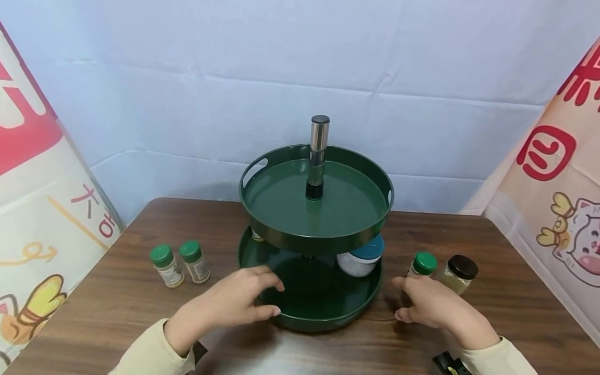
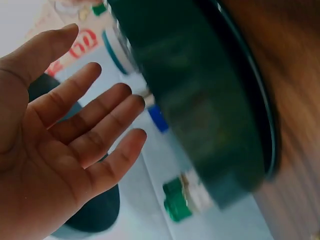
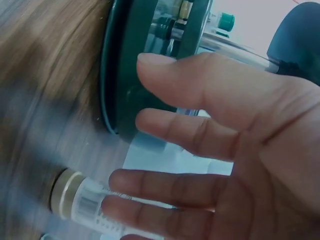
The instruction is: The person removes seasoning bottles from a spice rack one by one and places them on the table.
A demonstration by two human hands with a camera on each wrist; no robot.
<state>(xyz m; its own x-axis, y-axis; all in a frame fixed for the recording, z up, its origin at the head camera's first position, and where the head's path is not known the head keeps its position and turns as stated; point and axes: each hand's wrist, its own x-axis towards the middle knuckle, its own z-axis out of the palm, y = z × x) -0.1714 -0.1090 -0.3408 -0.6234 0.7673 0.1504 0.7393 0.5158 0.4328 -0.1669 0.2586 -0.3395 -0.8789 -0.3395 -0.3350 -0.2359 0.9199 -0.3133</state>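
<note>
A two-tier dark green turntable rack (image 1: pixel 281 208) stands in the middle of the table. My left hand (image 1: pixel 234 297), fingers spread and loosely bent, is at the front left of its lower tray (image 1: pixel 304 294); the left wrist view shows a bare palm (image 2: pixel 60 155). To the rack's right, my right hand (image 1: pixel 436 307) is held above the table with relaxed fingers, and nothing lies in its palm. It partly covers a green-capped spice jar (image 1: pixel 425 264), whose labelled body (image 3: pixel 87 200) appears behind the fingers in the right wrist view. A white tub with a blue lid (image 1: pixel 369 250) sits on the lower tray.
Beside the right hand stands a dark-lidded jar (image 1: pixel 461 268). Two green-capped spice jars, one (image 1: pixel 167 268) next to the other (image 1: pixel 195 264), stand left of the rack. A metal post (image 1: pixel 320 135) rises from the upper tray. Pale cloth (image 1: pixel 187 104) hangs behind the table.
</note>
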